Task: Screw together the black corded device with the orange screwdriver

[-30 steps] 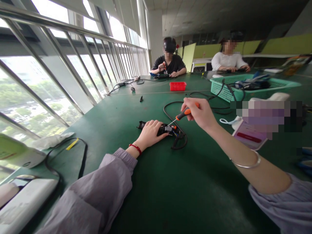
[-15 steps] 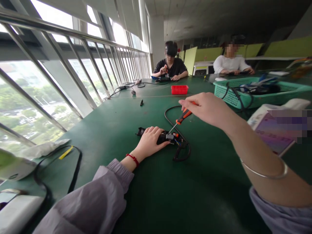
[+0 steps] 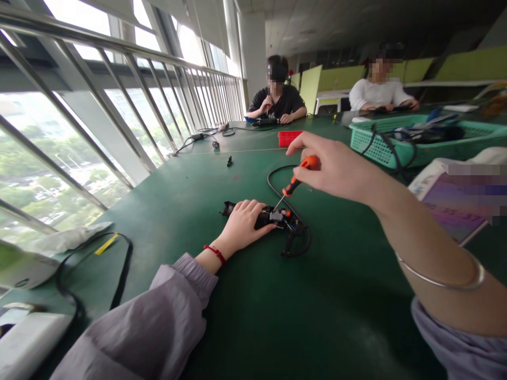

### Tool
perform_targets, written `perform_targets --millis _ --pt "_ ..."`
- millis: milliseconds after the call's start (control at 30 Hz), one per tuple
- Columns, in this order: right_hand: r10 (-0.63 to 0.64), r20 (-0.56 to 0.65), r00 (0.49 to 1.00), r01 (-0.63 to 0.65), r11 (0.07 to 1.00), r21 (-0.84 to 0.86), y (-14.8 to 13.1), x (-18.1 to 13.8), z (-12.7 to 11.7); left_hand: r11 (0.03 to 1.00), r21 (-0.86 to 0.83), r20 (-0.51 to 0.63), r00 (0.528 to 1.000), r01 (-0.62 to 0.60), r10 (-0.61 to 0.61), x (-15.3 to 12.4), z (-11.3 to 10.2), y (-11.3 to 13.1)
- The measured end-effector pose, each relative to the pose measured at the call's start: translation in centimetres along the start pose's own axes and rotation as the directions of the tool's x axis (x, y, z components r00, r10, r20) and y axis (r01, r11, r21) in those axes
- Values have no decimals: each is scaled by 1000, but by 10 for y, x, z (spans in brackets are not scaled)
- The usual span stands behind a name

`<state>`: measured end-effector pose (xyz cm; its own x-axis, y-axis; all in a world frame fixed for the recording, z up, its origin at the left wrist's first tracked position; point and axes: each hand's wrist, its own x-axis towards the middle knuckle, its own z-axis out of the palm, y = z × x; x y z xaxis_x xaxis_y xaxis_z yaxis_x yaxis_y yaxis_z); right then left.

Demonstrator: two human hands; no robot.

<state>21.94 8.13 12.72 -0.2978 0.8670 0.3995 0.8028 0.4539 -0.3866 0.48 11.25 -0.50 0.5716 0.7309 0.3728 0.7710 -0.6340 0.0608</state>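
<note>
A black corded power tool [image 3: 263, 219] lies on the green table [image 3: 253, 295], its right end open on a grey part, an orange part and blue and yellow wires. My left hand [image 3: 246, 219] is wrapped over its middle and presses it down, covering much of the body. In my right hand [image 3: 328, 163] is a screwdriver [image 3: 292, 184] with an orange and black handle, gripped between thumb and fingers, forefinger lifted off. Its shaft slants down to the grey part; whether the tip sits in a screw is too small to tell. The tool's black cord [image 3: 270, 182] loops behind and around the exposed end.
A red tray [image 3: 290, 138] and a small black piece [image 3: 229, 161] are beyond the tool. To the right stand a green basket [image 3: 380, 145] of tools and cables and a purple-screened device [image 3: 455, 203]. A black strap [image 3: 129, 264] lies left. Two people sit across the table.
My right hand has shifted its hold on the screwdriver, the fingers opening around the handle top and the forefinger lifting. My left hand and the tool stay in place; the view tilts slightly.
</note>
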Motion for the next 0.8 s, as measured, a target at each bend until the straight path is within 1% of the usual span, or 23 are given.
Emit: perform_targets --millis 67,167,233,333,433,500,667,800 --pt "13 23 1000 -13 1000 17 -2 -1 0 1000 6 -2 1000 0 0 0 1 0" --pt "34 8 999 -34 997 -64 -4 -3 0 1000 8 -3 1000 5 -5 0 1 -1" --pt "18 -13 1000 -19 995 -94 -5 -3 0 1000 4 -3 1000 5 -5 0 1 0" --pt "-6 -2 1000 6 1000 -31 -6 -3 1 1000 4 -4 1000 3 -3 0 0 0" --pt "37 31 999 -37 999 -5 -7 -2 1 1000 3 -5 1000 4 -4 0 0 1" --pt "68 37 997 -67 997 -37 -9 -2 0 1000 -4 -5 1000 7 -7 0 0 1" --pt "52 15 999 -51 997 -57 -11 -4 -1 1000 -13 -11 1000 6 -6 0 -1 1" --pt "102 -15 995 -103 983 -151 -12 -5 0 1000 -13 -5 1000 10 -10 0 -1 2"
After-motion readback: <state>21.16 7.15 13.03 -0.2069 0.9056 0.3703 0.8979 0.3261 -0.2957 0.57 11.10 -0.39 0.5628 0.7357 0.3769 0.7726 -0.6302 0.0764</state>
